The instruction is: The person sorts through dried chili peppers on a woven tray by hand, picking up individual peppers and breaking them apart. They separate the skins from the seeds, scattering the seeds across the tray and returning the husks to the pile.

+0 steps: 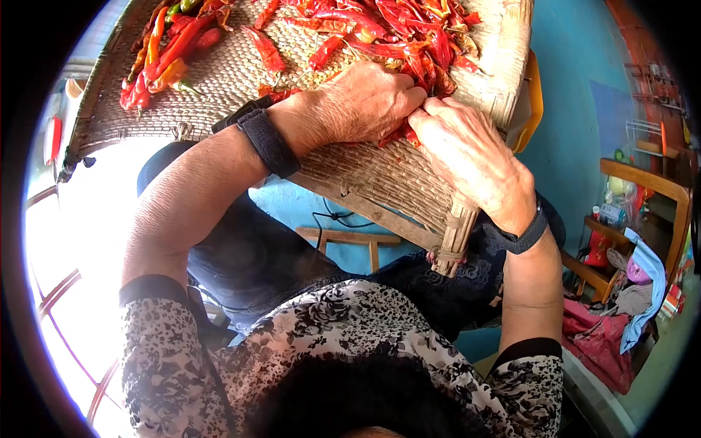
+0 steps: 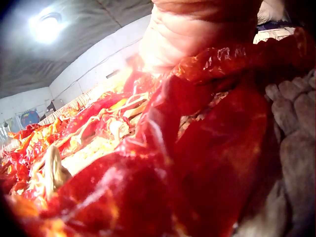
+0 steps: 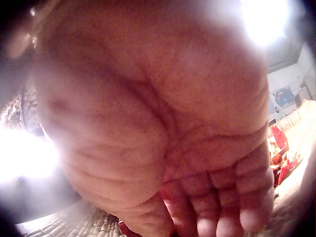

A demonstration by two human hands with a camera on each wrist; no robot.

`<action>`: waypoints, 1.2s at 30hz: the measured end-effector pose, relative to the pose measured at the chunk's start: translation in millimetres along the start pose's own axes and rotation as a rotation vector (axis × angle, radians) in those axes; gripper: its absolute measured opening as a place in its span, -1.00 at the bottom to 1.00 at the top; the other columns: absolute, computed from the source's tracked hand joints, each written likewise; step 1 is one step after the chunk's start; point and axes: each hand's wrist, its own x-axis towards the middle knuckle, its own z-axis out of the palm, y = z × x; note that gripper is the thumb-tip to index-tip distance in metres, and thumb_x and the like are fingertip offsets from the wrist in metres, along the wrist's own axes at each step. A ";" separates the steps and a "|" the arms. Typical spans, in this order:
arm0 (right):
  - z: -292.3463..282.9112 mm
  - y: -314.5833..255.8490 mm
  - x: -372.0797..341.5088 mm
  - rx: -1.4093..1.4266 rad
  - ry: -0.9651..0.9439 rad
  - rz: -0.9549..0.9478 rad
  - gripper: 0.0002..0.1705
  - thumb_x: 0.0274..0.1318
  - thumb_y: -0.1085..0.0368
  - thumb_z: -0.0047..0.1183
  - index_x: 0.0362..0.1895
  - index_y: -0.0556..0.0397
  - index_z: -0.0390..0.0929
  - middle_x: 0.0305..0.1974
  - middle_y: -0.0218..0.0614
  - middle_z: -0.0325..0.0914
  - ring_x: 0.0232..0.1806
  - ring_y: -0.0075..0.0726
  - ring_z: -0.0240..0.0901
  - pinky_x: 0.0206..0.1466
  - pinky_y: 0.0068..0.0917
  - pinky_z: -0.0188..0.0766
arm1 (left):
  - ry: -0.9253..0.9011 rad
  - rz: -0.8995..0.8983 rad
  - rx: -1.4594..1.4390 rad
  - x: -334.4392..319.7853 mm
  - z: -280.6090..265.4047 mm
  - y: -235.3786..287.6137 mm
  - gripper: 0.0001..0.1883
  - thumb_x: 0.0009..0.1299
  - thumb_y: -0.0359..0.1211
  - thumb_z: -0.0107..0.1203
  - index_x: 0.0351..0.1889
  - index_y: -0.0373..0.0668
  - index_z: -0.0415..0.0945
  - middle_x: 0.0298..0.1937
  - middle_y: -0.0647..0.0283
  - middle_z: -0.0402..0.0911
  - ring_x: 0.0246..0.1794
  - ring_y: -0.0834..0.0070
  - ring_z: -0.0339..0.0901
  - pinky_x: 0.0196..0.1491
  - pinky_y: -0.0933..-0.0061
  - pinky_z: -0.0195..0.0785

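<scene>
In the head view my left hand [image 1: 365,102] and right hand [image 1: 471,150] meet near the front edge of a woven tray [image 1: 380,171]. Their curled fingertips pinch a dried red chili pepper [image 1: 412,136], mostly hidden beneath them. Large wrinkled red chili skins [image 2: 148,182] fill the left wrist view, close under that hand. My right palm covers most of the right wrist view, its fingers bent downward, with a bit of red chili [image 3: 126,229] showing by the thumb. More dried red chilies [image 1: 409,36] are heaped just beyond both hands.
A separate bunch of red, orange and green chilies [image 1: 175,51] lies on the tray's left side, with loose pale seeds [image 1: 307,69] between. The tray's wooden edge bar [image 1: 380,215] sits above the person's legs. Beside it on the right is a yellow container [image 1: 533,102].
</scene>
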 end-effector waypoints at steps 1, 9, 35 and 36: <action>1.0 0.7 0.0 -0.002 0.007 -0.004 -0.67 0.02 0.41 0.00 -0.06 0.10 0.36 -0.07 -0.15 0.34 0.07 -0.08 0.32 0.22 -0.20 0.29 | 0.002 -0.007 -0.021 -0.2 -0.8 0.2 -0.81 0.26 -0.27 0.11 -0.27 -0.16 0.48 -0.40 0.17 0.58 -0.45 0.25 0.61 -0.40 0.28 0.49; -9.5 -3.0 2.1 0.047 -0.043 0.015 -0.61 0.00 0.41 0.03 -0.01 0.09 0.35 -0.01 -0.14 0.33 0.14 -0.05 0.29 0.27 -0.19 0.26 | -0.011 -0.020 -0.068 -0.8 -0.3 0.0 -0.84 0.23 -0.33 0.10 -0.31 -0.19 0.46 -0.41 0.17 0.52 -0.40 0.22 0.59 -0.34 0.27 0.47; -0.1 2.0 -0.3 0.027 -0.009 -0.015 -0.61 0.00 0.42 0.02 -0.01 0.10 0.35 -0.01 -0.11 0.34 0.14 -0.03 0.29 0.30 -0.18 0.23 | 0.003 -0.011 0.010 0.0 2.7 -0.1 -0.82 0.20 -0.29 0.14 -0.31 -0.16 0.47 -0.42 0.21 0.52 -0.43 0.28 0.58 -0.40 0.32 0.46; -0.2 1.4 -0.1 0.034 -0.011 -0.006 -0.61 0.01 0.42 0.02 0.00 0.09 0.35 0.00 -0.11 0.34 0.15 -0.02 0.29 0.30 -0.18 0.23 | 0.008 -0.009 0.007 -0.1 2.5 -0.4 -0.81 0.20 -0.29 0.15 -0.31 -0.16 0.47 -0.43 0.21 0.52 -0.43 0.28 0.58 -0.40 0.31 0.47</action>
